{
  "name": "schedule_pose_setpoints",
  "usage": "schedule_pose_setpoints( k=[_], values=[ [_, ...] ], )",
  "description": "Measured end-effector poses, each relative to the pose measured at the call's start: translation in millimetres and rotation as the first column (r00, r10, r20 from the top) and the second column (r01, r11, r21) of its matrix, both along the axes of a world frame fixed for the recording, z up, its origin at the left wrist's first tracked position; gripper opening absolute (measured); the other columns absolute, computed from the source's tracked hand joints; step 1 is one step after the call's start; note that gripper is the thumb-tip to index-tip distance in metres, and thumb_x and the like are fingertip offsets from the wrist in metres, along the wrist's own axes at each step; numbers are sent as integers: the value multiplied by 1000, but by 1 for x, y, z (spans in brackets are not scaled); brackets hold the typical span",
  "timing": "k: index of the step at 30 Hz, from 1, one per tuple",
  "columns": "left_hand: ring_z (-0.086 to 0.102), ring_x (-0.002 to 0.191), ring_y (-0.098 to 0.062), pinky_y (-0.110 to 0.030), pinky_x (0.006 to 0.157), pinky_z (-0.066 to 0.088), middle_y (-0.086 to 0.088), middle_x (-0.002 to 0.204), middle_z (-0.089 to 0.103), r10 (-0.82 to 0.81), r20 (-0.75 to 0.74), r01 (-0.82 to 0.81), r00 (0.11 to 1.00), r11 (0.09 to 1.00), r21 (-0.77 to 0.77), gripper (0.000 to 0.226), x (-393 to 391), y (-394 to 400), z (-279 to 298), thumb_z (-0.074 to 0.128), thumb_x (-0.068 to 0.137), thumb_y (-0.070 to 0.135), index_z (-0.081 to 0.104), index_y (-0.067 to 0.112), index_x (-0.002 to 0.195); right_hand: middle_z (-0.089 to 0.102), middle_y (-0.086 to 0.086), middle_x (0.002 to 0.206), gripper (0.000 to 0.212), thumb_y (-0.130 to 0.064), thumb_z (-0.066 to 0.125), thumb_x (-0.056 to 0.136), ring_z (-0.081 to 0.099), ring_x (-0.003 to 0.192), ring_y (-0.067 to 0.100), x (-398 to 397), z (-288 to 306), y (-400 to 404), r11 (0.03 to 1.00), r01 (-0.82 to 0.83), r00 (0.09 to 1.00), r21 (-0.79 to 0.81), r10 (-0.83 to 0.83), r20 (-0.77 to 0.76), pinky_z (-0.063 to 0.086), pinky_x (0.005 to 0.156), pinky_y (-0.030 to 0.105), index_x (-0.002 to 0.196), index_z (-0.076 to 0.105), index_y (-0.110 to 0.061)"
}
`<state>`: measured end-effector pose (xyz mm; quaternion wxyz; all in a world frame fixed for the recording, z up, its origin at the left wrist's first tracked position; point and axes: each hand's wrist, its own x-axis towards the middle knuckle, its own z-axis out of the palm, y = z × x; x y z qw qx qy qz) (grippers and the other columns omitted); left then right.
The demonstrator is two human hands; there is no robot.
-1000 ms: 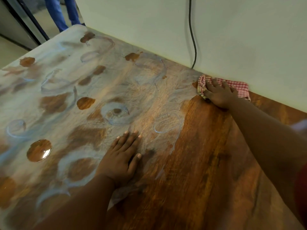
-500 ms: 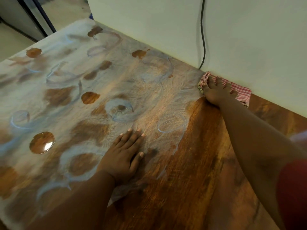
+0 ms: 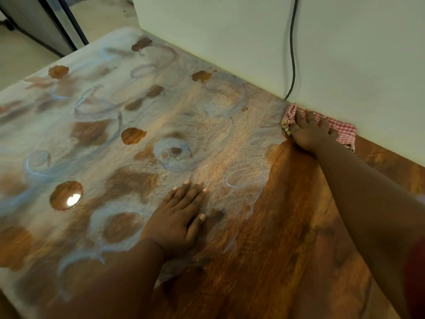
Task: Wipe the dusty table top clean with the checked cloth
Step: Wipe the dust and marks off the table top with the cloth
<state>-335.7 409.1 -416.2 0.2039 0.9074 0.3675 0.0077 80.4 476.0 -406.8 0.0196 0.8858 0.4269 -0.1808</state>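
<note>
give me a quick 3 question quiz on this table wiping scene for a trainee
1. True or false: the right hand presses the checked cloth against the foot of the wall.
2. Which side of the table top is still dusty? A) the person's left B) the person's right
3. Fill in: the left hand lies ____ on the table, holding nothing.

Key: 1 true; 2 A; 3 flat

Bare forearms, red sleeve [image 3: 415,279] at right
</note>
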Motion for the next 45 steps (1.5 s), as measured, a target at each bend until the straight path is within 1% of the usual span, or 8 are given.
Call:
schedule_pose_setpoints(
  k=[12,17,22,26,30,32,39,45],
  values=[
    [-22,143,-6,-26,115,-18,13,159,-5,-2,-22,3,1000,1000,19,66,-1,-1,0,3,93,58,3,31,153,-8,-4,161,63,-65,13,94,-10,144,39,-14,-3,18,999,30,999,21,-29,-15,-8,108,64,151,-1,-41],
    [-20,144,-8,-26,115,-17,11,159,-3,2,-10,-1,1000,1000,6,65,0,-1,0,5,93,57,3,29,152,-8,-4,161,62,-65,13,95,-8,145,37,-30,-6,13,996,-82,997,19,82,-3,-6,109,62,150,-3,-42],
    [-22,144,-6,-26,115,-17,12,159,-5,-1,-26,1,1000,1000,12,64,0,-2,1,4,93,57,2,32,152,-4,-11,161,62,-70,9,92,-1,146,28,1,-5,0,974,-226,972,-2,226,59,2,111,58,149,0,-46],
    [-23,143,-6,-26,115,-17,13,159,-5,2,-20,-2,1000,1000,13,60,-1,-1,1,11,97,53,2,32,152,-4,-7,161,65,-70,11,92,-3,146,31,0,-2,16,991,-135,990,6,135,40,-1,112,61,150,1,-43],
    [-22,144,-7,-28,116,-15,13,159,-5,0,-17,1,1000,1000,11,61,-1,-1,-1,5,94,56,0,33,151,-9,-3,161,68,-68,18,92,-10,144,37,-30,3,35,999,-30,999,21,31,-32,-6,109,64,151,-1,-40],
    [-22,144,-7,-29,117,-14,13,159,-5,-7,-18,7,1000,1000,12,62,-2,-1,-1,3,92,57,-2,34,150,-10,-3,161,65,-67,13,93,-11,144,36,-40,3,34,997,-71,996,25,73,-56,-7,110,62,151,-1,-41],
    [-21,144,-8,-29,117,-14,12,159,-4,-5,-14,5,1000,1000,10,64,-1,-1,-1,4,93,58,2,31,152,-7,-12,160,62,-71,6,90,-4,146,26,-27,-9,-6,964,-265,963,-1,265,42,-1,111,56,148,-3,-49],
    [-24,143,-6,-29,117,-15,13,159,-7,-8,-23,8,1000,1000,24,61,-1,0,-2,11,96,53,0,32,152,-7,-9,161,62,-68,11,93,-6,146,28,-15,2,13,996,-89,996,-4,89,15,-3,112,58,150,0,-45]
  ],
)
